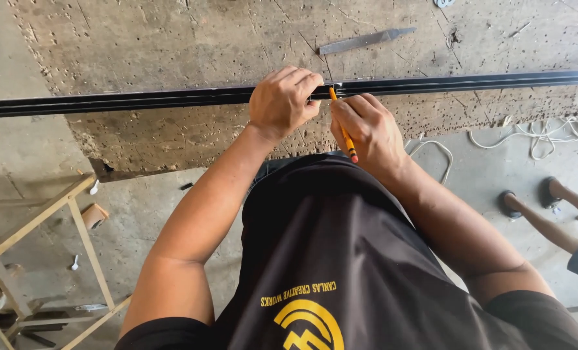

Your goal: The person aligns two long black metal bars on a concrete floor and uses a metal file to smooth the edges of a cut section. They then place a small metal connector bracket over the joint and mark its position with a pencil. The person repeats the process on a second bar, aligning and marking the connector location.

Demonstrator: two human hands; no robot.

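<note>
A long black metal bar point(140, 99) lies across a worn, pitted workbench top point(172, 45). My left hand point(282, 100) presses down on the bar near its middle, fingers curled over a small dark piece that is mostly hidden. Close beside it, my right hand point(367, 129) grips an orange pencil point(344, 133), whose tip touches the bar just right of my left fingers.
A flat metal file point(365, 40) lies on the bench behind the bar. A white cord point(542, 133) is coiled on the concrete floor at right, near another person's legs and feet point(542, 217). A wooden frame point(55, 246) stands at lower left.
</note>
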